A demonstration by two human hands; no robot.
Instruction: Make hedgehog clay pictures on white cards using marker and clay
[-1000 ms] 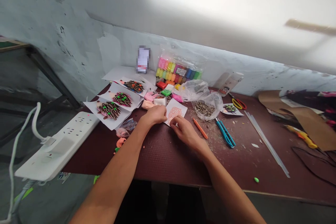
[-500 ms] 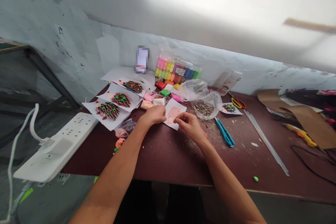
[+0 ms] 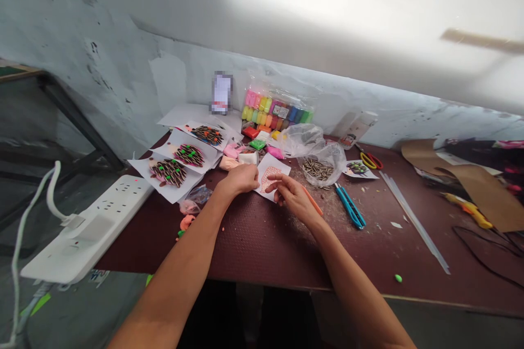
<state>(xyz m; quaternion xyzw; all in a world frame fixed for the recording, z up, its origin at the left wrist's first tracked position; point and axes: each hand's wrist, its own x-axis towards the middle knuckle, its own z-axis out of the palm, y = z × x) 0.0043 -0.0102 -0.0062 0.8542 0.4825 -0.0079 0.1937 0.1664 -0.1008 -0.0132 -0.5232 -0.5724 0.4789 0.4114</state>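
Note:
A small white sheet of paper [image 3: 273, 162] lies on the table and carries a pinkish-orange patterned shape [image 3: 268, 179]. My left hand [image 3: 243, 178] is closed at the sheet's left edge, thumb and fingers gripping it. Over the lower right of the sheet hovers my right hand [image 3: 290, 192], its fingers apart and partly covering the shape; I see nothing held in them. Beside that hand lies a thin orange stick-like tool [image 3: 313, 201], partly hidden by the hand. Peach-coloured clay [image 3: 229, 163] rests just behind my left hand.
Left of the sheet are papers with spiky hedgehog figures [image 3: 168, 173]. Coloured clay packs [image 3: 278, 112] stand against the wall. To the right are a bag of small metallic pieces [image 3: 317, 169], blue-handled cutters [image 3: 351, 206], scissors [image 3: 370, 161], clear sticks [image 3: 415, 223] and a yellow glue gun [image 3: 470, 210].
My right hand has lifted from the patterned shape, and its pinched fingers have spread apart. More of the orange tool shows beside it. My left hand stays at the paper's edge.

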